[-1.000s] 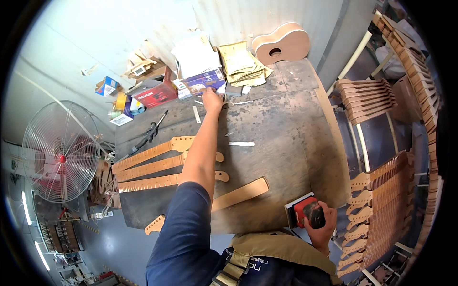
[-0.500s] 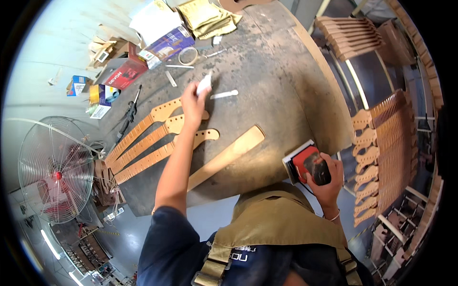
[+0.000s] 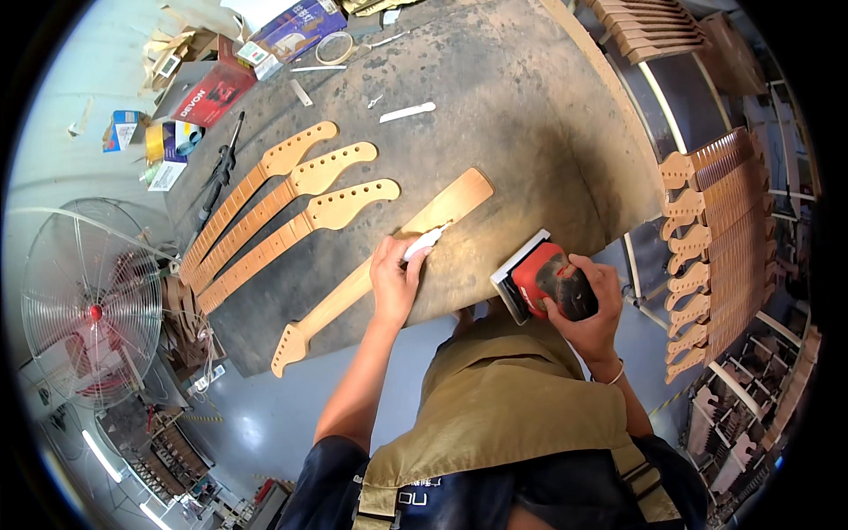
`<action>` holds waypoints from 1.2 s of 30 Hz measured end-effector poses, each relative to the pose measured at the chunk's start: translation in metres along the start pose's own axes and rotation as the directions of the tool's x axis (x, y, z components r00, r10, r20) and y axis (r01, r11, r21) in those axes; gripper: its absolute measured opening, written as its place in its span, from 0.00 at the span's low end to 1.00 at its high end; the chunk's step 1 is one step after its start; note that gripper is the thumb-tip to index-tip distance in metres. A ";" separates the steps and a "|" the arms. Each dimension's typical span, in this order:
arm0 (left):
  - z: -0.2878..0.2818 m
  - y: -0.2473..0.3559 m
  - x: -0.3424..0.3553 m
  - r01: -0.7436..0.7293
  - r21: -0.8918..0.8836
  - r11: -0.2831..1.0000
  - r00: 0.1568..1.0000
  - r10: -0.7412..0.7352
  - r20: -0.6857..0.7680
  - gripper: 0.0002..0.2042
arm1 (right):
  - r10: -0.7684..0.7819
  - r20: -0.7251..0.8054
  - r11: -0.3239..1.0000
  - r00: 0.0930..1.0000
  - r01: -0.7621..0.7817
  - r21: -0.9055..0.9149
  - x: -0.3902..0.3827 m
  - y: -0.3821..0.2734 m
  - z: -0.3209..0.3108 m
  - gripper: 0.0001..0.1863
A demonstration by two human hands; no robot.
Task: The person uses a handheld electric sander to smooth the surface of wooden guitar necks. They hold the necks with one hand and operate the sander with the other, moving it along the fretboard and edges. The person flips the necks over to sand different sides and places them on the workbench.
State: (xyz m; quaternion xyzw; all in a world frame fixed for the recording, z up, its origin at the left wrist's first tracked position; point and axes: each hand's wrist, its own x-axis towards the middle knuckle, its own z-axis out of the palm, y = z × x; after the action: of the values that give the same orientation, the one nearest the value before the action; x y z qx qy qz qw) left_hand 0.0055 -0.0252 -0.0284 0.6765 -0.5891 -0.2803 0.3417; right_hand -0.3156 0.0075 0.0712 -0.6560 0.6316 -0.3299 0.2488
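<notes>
Resting on the wooden guitar neck [image 3: 380,274], the left hand [image 3: 393,283] is pinching a white strip [image 3: 426,240]; just beside its heel, the right hand [image 3: 587,305] is gripping a red sander [image 3: 541,281].

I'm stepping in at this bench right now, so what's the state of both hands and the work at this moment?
Left hand: presses a small white piece onto the guitar neck lying across the near bench edge.
Right hand: grips the red sander, held off the wood near the bench edge.
Three more necks lie side by side further left on the workbench.
Done: neck laid out, sander in hand.
Left: the sander is not yet on the neck.
</notes>
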 end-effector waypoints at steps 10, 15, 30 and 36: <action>0.001 0.004 0.005 0.004 0.091 0.996 0.999 -0.007 0.036 0.09 | 0.024 -0.002 1.000 1.000 -0.024 -0.012 -0.010 0.002 -0.001 0.40; 0.000 0.002 0.006 -0.051 0.119 0.992 0.998 0.045 0.050 0.09 | 0.023 -0.007 0.999 1.000 -0.023 -0.022 -0.011 0.003 -0.003 0.40; -0.004 0.013 0.010 -0.055 0.167 0.984 0.997 0.045 0.061 0.10 | 0.048 -0.008 0.999 0.999 -0.048 -0.013 -0.013 0.005 0.000 0.39; -0.001 0.013 0.010 -0.022 0.139 0.990 0.998 0.013 0.064 0.10 | 0.055 -0.013 0.998 0.998 -0.056 -0.009 -0.012 0.004 0.001 0.39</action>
State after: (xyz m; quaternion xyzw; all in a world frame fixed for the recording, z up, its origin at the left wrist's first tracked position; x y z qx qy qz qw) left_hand -0.0003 -0.0363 -0.0169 0.6845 -0.6236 -0.2566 0.2771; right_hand -0.3174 0.0195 0.0665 -0.6374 0.6527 -0.3238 0.2507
